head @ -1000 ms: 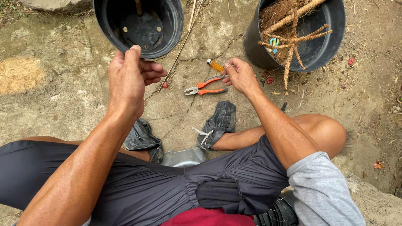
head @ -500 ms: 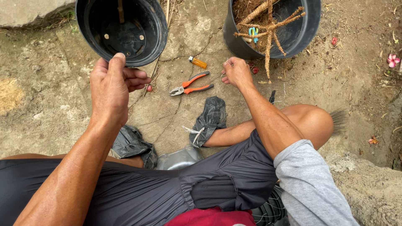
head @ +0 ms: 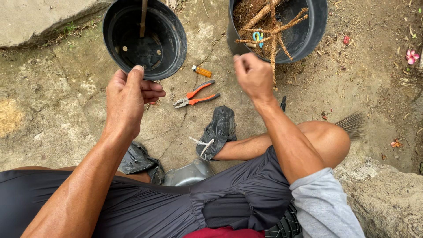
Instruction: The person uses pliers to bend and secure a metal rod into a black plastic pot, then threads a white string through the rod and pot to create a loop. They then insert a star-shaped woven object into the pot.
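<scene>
head view showed left hand (head: 128,94) and right hand (head: 253,77) fingers pinched, seemingly stretching thin wire that risked slipping toward the empty black plastic pot (head: 144,39).

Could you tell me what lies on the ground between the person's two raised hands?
In the head view, orange-handled pliers and a small orange lighter lie on the cracked ground between the left hand and the right hand.

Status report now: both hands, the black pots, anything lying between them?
Left hand pinched shut at near rim of empty black pot. Right hand closed, raised beside root-filled pot. Orange-handled pliers and orange lighter lie on ground between.
</scene>
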Available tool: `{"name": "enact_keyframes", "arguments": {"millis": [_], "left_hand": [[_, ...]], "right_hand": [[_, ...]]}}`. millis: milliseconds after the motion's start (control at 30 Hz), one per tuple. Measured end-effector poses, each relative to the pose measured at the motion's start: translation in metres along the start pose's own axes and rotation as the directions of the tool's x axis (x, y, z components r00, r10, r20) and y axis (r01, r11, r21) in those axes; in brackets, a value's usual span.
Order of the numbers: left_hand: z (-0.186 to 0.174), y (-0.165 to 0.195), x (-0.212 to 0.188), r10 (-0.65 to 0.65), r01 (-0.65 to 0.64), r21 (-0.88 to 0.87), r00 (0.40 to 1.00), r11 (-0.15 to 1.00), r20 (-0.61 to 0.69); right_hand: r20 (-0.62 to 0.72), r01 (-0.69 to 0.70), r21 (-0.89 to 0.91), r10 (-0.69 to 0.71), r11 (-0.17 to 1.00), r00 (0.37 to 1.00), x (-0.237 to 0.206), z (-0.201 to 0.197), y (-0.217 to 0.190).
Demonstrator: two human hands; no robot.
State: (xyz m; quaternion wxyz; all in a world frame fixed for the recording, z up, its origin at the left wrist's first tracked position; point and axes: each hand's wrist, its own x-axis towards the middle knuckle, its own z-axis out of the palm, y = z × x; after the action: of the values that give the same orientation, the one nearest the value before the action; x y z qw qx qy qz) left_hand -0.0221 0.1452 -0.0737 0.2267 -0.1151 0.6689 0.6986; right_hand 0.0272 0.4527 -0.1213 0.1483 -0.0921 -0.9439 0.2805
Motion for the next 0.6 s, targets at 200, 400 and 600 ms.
{"name": "enact_keyframes", "arguments": {"millis": [200,400,600], "left_hand": [[0.005,-0.003,0.008,-0.032,0.032,0.051,0.999,0.998,-0.005],[0.013,-0.005,0.011,-0.073,0.074,0.162,0.997,0.984,-0.013],[0.018,-0.006,0.010,-0.072,0.065,0.257,0.997,0.964,0.019]], "right_hand": [[-0.308,-0.230,0.114,0.255,0.966,0.917,0.038,-0.058,0.018],[0.070,-0.168,-0.204,0.185,0.964,0.980,0.026,-0.041,0.025],[-0.042,-0.433,-0.006,0.433,0.901,0.901,0.037,-0.043,0.034]]}}
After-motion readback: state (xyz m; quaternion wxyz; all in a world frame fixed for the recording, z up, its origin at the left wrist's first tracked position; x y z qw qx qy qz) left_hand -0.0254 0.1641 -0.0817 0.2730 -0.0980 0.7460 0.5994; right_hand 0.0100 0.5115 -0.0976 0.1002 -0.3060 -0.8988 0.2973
